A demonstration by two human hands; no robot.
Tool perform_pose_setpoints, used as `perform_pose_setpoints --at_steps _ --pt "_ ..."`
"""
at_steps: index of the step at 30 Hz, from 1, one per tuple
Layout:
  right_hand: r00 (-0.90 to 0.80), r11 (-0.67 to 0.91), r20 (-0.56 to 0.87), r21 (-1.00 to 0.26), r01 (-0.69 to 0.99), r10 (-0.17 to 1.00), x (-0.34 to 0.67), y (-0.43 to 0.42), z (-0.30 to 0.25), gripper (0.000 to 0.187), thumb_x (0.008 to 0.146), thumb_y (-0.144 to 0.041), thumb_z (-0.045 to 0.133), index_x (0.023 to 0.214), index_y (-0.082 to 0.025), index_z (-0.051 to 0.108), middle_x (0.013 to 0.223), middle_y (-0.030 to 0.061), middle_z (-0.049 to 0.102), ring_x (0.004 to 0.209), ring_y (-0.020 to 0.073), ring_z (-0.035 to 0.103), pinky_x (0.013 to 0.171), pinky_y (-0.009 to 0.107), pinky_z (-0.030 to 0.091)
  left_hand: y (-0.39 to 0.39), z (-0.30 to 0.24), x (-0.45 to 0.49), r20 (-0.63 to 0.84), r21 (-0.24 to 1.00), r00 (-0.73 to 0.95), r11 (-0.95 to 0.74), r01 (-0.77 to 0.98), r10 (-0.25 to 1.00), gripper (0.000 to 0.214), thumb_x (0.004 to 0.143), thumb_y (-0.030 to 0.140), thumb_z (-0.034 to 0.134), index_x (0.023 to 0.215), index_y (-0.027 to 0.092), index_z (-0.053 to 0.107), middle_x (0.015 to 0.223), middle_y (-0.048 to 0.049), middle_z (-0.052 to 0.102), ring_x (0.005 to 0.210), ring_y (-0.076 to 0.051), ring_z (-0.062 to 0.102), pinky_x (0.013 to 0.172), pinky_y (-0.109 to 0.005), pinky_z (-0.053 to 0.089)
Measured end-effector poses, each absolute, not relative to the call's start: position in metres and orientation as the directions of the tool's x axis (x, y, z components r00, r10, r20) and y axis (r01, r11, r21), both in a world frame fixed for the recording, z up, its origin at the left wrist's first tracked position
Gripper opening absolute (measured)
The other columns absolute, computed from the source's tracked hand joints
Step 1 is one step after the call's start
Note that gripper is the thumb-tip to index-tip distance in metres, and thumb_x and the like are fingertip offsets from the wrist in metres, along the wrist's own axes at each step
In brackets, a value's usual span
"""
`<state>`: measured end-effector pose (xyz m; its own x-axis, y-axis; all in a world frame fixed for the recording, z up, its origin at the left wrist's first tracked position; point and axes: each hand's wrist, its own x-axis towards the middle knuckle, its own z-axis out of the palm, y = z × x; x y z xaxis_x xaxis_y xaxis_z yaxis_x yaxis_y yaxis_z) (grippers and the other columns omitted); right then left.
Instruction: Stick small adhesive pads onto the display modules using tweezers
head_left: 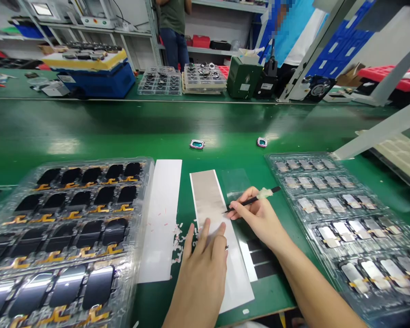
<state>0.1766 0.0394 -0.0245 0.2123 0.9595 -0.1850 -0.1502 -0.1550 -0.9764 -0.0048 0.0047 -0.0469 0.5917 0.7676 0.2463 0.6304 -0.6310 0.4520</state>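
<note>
My left hand lies palm down with fingers spread, pressing on a long white strip of sheet with a grey-beige upper part. A tiny dark spot shows beside its right edge; I cannot make out what it is. In a pinch, my right hand holds a slim black pointed tool, its rear end wrapped in pale tape. The tool's tip meets the strip's right edge. Left of the strip lies a white sheet, with small white and pink scraps between them.
A clear tray of black display screens stands left; another tray with silvery parts stands right. Two small framed parts sit on the green belt ahead. Beyond are a blue bin, a green box and a standing person.
</note>
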Motion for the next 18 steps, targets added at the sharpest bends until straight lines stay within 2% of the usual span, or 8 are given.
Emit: perform_pose_setpoints --at_steps 3,9,13,18 --pt "0.208 -0.164 -0.194 -0.974 -0.153 0.959 0.177 0.040 -0.026 0.056 0.069 -0.053 0.088 0.083 -0.023 0.043 0.065 -0.0025 0.070 0.063 0.0160 0.075 0.063 0.022 0.061 0.005 -0.047 -0.005 0.256 0.454 0.593 -0.637 0.624 0.763 0.022 0.102 0.008 0.033 0.101 0.022 0.050 0.138 -0.0064 0.066 0.141 -0.032 0.047 0.116 -0.065 0.032" --pt "0.184 -0.173 -0.206 -0.968 -0.182 0.961 0.173 0.042 -0.029 0.058 0.067 -0.057 0.088 0.083 -0.023 0.043 0.065 -0.0005 0.071 0.063 0.0178 0.075 0.064 0.025 0.063 0.009 -0.042 -0.009 0.236 0.439 0.621 -0.652 0.618 0.747 0.026 0.102 0.009 0.036 0.121 0.020 0.050 0.128 -0.0087 0.071 0.140 -0.030 0.049 0.115 -0.065 0.036" --pt "0.215 -0.156 -0.197 -0.969 -0.192 0.957 0.173 0.042 -0.031 0.058 0.065 -0.055 0.089 0.082 -0.023 0.043 0.064 -0.0024 0.070 0.063 0.0184 0.075 0.062 0.025 0.062 0.012 -0.039 -0.013 0.217 0.382 0.678 -0.701 0.602 0.702 0.024 0.101 0.009 0.038 0.118 0.017 0.052 0.135 -0.0113 0.067 0.140 -0.032 0.049 0.112 -0.066 0.040" --pt "0.186 -0.175 -0.217 -0.960 -0.217 0.958 0.171 0.040 -0.029 0.054 0.069 -0.053 0.087 0.084 -0.024 0.044 0.069 0.0002 0.073 0.066 0.0208 0.076 0.066 0.030 0.063 0.011 -0.035 -0.011 0.201 0.379 0.669 -0.687 0.620 0.715 0.025 0.101 0.007 0.038 0.121 0.017 0.050 0.128 -0.0123 0.071 0.139 -0.032 0.049 0.112 -0.067 0.039"
